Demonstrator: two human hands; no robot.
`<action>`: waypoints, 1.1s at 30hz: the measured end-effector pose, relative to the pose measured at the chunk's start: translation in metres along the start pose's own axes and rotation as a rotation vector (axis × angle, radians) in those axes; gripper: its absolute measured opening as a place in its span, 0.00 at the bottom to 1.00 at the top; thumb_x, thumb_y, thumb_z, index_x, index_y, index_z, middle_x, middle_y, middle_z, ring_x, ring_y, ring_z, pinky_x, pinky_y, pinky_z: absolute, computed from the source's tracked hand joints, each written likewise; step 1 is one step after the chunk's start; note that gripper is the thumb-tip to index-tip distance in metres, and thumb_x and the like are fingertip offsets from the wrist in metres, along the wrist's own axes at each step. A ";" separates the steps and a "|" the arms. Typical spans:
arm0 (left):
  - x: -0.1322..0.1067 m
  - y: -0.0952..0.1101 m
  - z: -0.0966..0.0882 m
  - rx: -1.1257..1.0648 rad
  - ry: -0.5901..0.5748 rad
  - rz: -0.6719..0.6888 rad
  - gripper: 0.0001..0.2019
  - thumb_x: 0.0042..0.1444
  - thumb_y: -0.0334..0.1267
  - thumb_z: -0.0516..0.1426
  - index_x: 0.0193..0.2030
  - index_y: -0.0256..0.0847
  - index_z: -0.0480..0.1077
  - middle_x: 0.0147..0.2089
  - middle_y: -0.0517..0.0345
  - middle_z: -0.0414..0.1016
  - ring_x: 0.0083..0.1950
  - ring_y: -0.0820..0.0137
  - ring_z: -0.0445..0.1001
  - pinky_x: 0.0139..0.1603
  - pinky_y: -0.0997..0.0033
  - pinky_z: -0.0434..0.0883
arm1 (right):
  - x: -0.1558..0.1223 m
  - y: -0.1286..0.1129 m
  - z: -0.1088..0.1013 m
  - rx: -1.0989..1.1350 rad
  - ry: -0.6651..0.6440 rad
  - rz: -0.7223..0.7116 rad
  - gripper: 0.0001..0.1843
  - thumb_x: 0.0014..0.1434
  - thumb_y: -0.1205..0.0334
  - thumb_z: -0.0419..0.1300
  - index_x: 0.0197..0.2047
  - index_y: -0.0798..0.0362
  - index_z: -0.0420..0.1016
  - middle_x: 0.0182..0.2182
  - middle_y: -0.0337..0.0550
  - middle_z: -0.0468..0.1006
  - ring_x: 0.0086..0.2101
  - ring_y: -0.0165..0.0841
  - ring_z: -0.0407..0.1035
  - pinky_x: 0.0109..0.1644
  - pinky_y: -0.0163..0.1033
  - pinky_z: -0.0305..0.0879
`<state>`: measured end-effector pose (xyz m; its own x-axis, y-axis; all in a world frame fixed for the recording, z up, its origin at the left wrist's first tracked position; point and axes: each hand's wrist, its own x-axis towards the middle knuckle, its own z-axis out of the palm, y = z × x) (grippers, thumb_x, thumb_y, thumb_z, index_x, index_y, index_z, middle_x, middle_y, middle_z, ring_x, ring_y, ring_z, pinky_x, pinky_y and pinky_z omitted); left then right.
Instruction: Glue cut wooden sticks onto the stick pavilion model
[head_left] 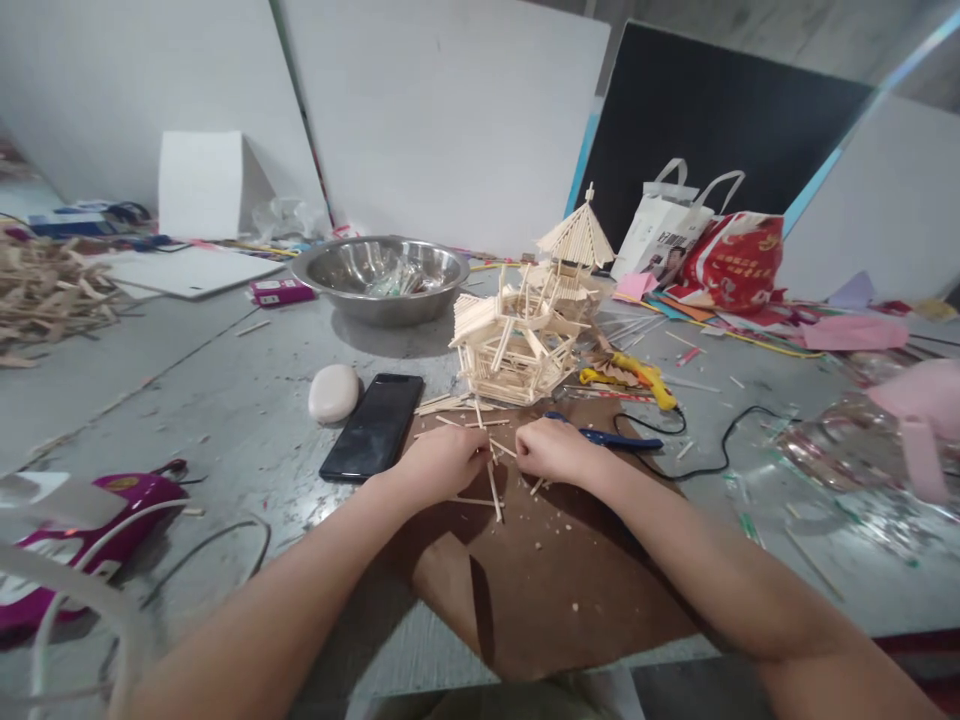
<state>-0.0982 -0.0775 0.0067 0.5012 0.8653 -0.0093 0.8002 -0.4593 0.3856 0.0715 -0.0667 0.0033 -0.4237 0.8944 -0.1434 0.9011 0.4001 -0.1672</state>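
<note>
Over the brown sheet [555,600], my left hand [447,462] is closed, its fingertips pinched at a small joined piece of thin wooden sticks [494,490]. My right hand [556,450] faces it, closed at the end of a short wooden stick [504,449] that runs between both hands. The fingers partly hide what each one grips. Just behind stands a pavilion model [517,345] built from pale sticks, with a pointed roof [577,238] at its back. Blue-handled pliers [619,440] lie beside my right wrist.
A black phone [373,427] and a white rounded case [334,393] lie left of my hands. Behind them sits a steel basin [380,280]. A yellow glue gun [645,378] with a black cord rests to the right. Bags [739,260] and coloured paper fill the back right.
</note>
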 end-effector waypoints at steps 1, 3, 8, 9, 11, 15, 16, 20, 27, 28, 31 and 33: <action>0.001 0.000 -0.001 -0.003 0.018 0.001 0.08 0.49 0.36 0.50 0.30 0.41 0.70 0.29 0.54 0.72 0.33 0.69 0.69 0.34 0.72 0.62 | 0.001 0.001 -0.001 0.012 0.003 0.004 0.06 0.43 0.64 0.53 0.22 0.52 0.71 0.27 0.45 0.76 0.30 0.34 0.69 0.28 0.33 0.55; 0.002 -0.001 -0.005 -0.024 0.080 0.002 0.09 0.49 0.36 0.49 0.28 0.40 0.69 0.28 0.55 0.71 0.31 0.70 0.68 0.32 0.73 0.61 | 0.001 0.005 -0.005 0.037 0.021 0.005 0.06 0.43 0.64 0.53 0.22 0.53 0.70 0.25 0.44 0.75 0.29 0.33 0.68 0.27 0.32 0.55; 0.011 0.006 -0.022 -0.235 0.150 -0.101 0.12 0.49 0.40 0.49 0.20 0.38 0.66 0.19 0.61 0.66 0.22 0.75 0.62 0.23 0.76 0.58 | 0.003 0.016 -0.025 0.482 0.100 0.059 0.07 0.47 0.63 0.48 0.27 0.53 0.66 0.19 0.36 0.72 0.15 0.23 0.61 0.19 0.28 0.52; 0.014 0.009 -0.024 -0.353 0.130 -0.150 0.12 0.48 0.41 0.49 0.21 0.38 0.66 0.18 0.62 0.64 0.20 0.77 0.61 0.21 0.77 0.57 | 0.005 0.017 -0.030 0.618 0.137 0.079 0.07 0.47 0.62 0.48 0.27 0.54 0.65 0.17 0.35 0.70 0.13 0.22 0.58 0.18 0.28 0.51; 0.022 0.015 -0.024 -0.655 0.087 -0.242 0.10 0.48 0.41 0.51 0.24 0.37 0.66 0.18 0.63 0.65 0.16 0.79 0.59 0.17 0.78 0.56 | 0.011 0.019 -0.040 0.794 0.245 0.090 0.06 0.46 0.61 0.50 0.25 0.54 0.65 0.13 0.32 0.66 0.12 0.22 0.56 0.17 0.28 0.50; 0.040 0.025 -0.018 -1.276 0.084 -0.342 0.07 0.45 0.36 0.55 0.33 0.36 0.66 0.23 0.61 0.68 0.13 0.82 0.58 0.12 0.80 0.53 | 0.028 0.020 -0.062 0.845 0.415 0.088 0.08 0.44 0.60 0.52 0.19 0.55 0.64 0.09 0.31 0.61 0.13 0.21 0.54 0.18 0.28 0.51; 0.043 0.026 -0.016 -1.404 0.085 -0.342 0.08 0.44 0.34 0.55 0.34 0.36 0.66 0.24 0.60 0.68 0.13 0.82 0.59 0.11 0.81 0.53 | 0.032 0.020 -0.066 0.830 0.423 0.096 0.09 0.43 0.60 0.52 0.18 0.55 0.64 0.09 0.30 0.60 0.12 0.21 0.53 0.18 0.28 0.50; 0.052 0.031 -0.012 -1.729 0.083 -0.254 0.07 0.46 0.35 0.55 0.33 0.35 0.66 0.26 0.61 0.69 0.14 0.83 0.60 0.11 0.82 0.55 | 0.038 0.020 -0.072 0.717 0.400 0.103 0.08 0.42 0.60 0.53 0.17 0.55 0.67 0.08 0.32 0.61 0.12 0.22 0.53 0.17 0.30 0.49; 0.053 0.034 -0.007 -1.870 0.095 -0.204 0.05 0.48 0.33 0.55 0.25 0.35 0.61 0.20 0.66 0.65 0.13 0.85 0.58 0.10 0.86 0.55 | 0.029 0.012 -0.074 0.630 0.328 0.128 0.09 0.45 0.60 0.52 0.22 0.55 0.69 0.10 0.33 0.63 0.14 0.23 0.57 0.19 0.30 0.51; 0.054 0.033 -0.006 -1.867 0.096 -0.201 0.06 0.48 0.33 0.54 0.25 0.35 0.61 0.20 0.66 0.65 0.13 0.85 0.58 0.10 0.86 0.56 | 0.027 0.010 -0.077 0.558 0.345 0.112 0.10 0.46 0.59 0.52 0.22 0.55 0.69 0.11 0.34 0.64 0.15 0.24 0.58 0.20 0.30 0.52; 0.057 0.026 -0.001 -1.819 0.120 -0.191 0.05 0.50 0.32 0.53 0.26 0.35 0.61 0.20 0.65 0.66 0.12 0.84 0.58 0.10 0.85 0.57 | 0.021 0.011 -0.088 0.207 0.537 0.034 0.12 0.50 0.57 0.50 0.28 0.53 0.71 0.19 0.39 0.71 0.22 0.28 0.63 0.27 0.33 0.54; 0.062 0.021 0.003 -1.780 0.155 -0.209 0.05 0.50 0.32 0.52 0.26 0.35 0.61 0.20 0.64 0.66 0.12 0.84 0.58 0.10 0.85 0.58 | 0.020 0.015 -0.091 -0.017 0.648 -0.051 0.13 0.53 0.60 0.47 0.34 0.52 0.72 0.27 0.42 0.74 0.30 0.31 0.64 0.32 0.35 0.55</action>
<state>-0.0499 -0.0343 0.0113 0.3332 0.9316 -0.1455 -0.4905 0.3030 0.8171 0.0855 -0.0246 0.0866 -0.3297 0.8114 0.4826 0.8848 0.4438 -0.1418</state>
